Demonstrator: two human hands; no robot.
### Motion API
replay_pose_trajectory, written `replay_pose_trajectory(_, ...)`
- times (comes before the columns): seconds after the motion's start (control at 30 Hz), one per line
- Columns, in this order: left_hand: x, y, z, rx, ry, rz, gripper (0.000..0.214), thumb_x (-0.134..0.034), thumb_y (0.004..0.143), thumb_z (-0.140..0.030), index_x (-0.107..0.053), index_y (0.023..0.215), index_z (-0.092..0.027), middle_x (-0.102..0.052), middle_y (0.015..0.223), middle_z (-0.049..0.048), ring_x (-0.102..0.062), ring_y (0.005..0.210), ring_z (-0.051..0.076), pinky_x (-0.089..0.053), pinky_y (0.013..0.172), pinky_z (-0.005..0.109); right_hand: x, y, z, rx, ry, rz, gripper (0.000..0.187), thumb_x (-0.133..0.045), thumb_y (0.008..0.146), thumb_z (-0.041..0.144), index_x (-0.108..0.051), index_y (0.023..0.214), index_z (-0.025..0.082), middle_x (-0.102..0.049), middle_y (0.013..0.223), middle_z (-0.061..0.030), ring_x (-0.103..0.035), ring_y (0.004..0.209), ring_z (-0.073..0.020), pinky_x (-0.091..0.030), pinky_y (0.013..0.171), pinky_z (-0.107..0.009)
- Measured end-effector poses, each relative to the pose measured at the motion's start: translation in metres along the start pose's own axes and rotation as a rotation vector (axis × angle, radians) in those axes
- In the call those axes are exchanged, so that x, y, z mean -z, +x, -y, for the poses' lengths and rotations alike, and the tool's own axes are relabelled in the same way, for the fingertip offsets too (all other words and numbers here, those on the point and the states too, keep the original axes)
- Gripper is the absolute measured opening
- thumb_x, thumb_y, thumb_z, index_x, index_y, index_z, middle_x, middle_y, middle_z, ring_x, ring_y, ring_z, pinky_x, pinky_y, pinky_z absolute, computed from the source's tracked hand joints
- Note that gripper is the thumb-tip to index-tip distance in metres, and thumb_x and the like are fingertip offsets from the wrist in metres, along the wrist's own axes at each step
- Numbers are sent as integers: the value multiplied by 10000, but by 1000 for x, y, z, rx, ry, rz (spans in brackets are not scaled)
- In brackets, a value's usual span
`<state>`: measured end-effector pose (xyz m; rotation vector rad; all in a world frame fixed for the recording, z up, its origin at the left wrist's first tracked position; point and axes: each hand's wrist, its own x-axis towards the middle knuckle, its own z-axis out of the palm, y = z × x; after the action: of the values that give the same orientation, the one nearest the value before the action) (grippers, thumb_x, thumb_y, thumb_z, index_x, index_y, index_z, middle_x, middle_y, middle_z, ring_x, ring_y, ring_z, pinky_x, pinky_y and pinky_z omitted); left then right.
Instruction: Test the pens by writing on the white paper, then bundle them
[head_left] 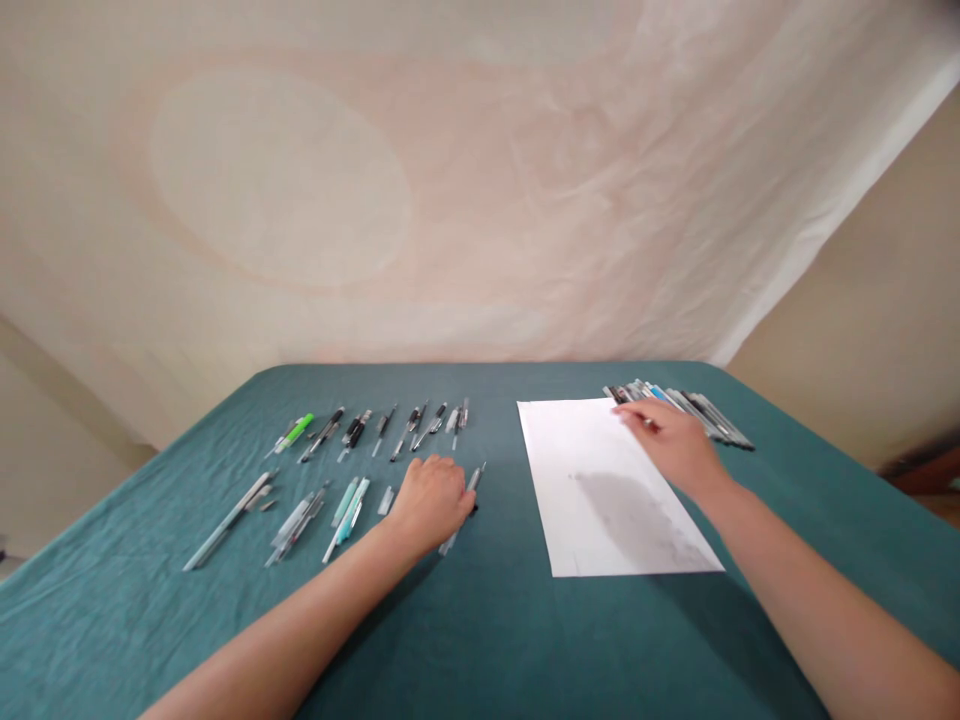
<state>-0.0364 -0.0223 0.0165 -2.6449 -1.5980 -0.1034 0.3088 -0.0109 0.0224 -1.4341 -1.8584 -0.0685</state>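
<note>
The person's left hand [433, 497] is low over the dark teal cloth-covered table [517, 650], back upward and fingers curled under; whether they grip anything cannot be told. At its right edge lies a slim, grey translucent pen-like piece [478, 476], partly hidden by the hand, its far end and near end showing past it.

The right hand [671, 440] is over the upper right edge of a white rectangular paper sheet [600, 480], fingers drawn close together with the tips toward the sheet's far edge. A small dark spot shows among the fingers, but what they hold, if anything, cannot be told. The hand's shadow falls across the paper. Just beyond it is a pile of slim black, grey and white pens with a touch of blue [712, 420], partly covered by the hand.

Just left of the left hand is a short, clear plastic-looking piece [385, 500]. Farther left lie a pale turquoise and white pen group [347, 515], a clear and grey pen group [298, 525] and a long whitish tube [229, 525]. Behind these, a bright green slim piece [300, 431] lies at the left end of a row of small black and grey pen groups [357, 430].
</note>
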Motion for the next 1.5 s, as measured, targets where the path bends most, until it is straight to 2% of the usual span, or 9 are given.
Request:
replay_pose_trajectory(0.1,1,0,1,36,-6,-15,273,-472,825,-346,-638,718,-157,-642,799,114,-571,832,254,-369,742,340,-32,-7,74,240,155,344,231,-446,919,266,-671,938,219,-672,908,-25,-600,831,-140,-437,753,-251)
replay_pose_trajectory(0.23,9,6,14,137,-151,-70,247,-485,797,-324,-636,693,-158,-650,769,82,-579,782,219,-363,701,296,-67,-19,125,447,121,511,216,-451,916,213,-661,965,219,-656,898,-29,-596,843,-141,-429,768,-249)
replay_pose_trajectory(0.47,21,16,38,253,-914,84,300,-510,764,-388,-569,599,-144,-462,522,-35,-434,526,114,-289,505,216,-96,3,135,528,-156,591,233,-440,923,207,-647,1027,231,-605,991,-54,-562,867,-165,-407,769,-285)
replay_pose_trajectory(0.63,18,17,41,360,-1659,334,228,-544,783,-324,-550,696,-113,-511,662,6,-393,503,69,-280,446,179,-105,11,139,758,-246,672,157,-480,911,241,-625,925,184,-599,898,-57,-556,839,-178,-420,732,-296)
replay_pose_trajectory(0.83,14,17,48,249,-2160,525,183,-479,865,-262,-534,785,-106,-522,737,25,-383,474,33,-306,429,141,-111,7,144,859,-307,665,106,-454,898,127,-559,913,119,-581,899,-87,-568,807,-185,-454,716,-315)
replay_pose_trajectory(1.0,10,16,51,216,-2230,594,205,-419,899,-256,-528,804,-111,-492,643,-4,-368,410,34,-299,374,140,-107,13,122,685,-303,620,86,-469,870,101,-536,918,126,-574,888,-88,-574,801,-189,-468,699,-314)
replay_pose_trajectory(1.23,5,14,39,275,-2226,530,165,-441,904,-181,-551,817,-96,-560,629,13,-424,400,37,-379,379,138,-61,2,119,387,302,282,94,-484,891,153,-544,959,177,-601,897,-49,-588,805,-140,-494,734,-274)
replay_pose_trajectory(1.37,0,14,29,365,-2292,400,115,-479,892,-118,-572,848,-67,-647,813,86,-565,543,59,-513,542,162,-37,-12,140,415,488,79,144,-551,866,155,-604,990,206,-635,929,-58,-607,887,-149,-504,797,-288)
replay_pose_trajectory(1.5,-2,13,23,431,-2387,397,138,-469,898,-96,-589,876,-33,-648,808,103,-606,606,73,-544,632,167,-32,-23,150,520,515,10,253,-577,829,88,-598,1058,193,-671,936,-66,-631,872,-147,-525,792,-283)
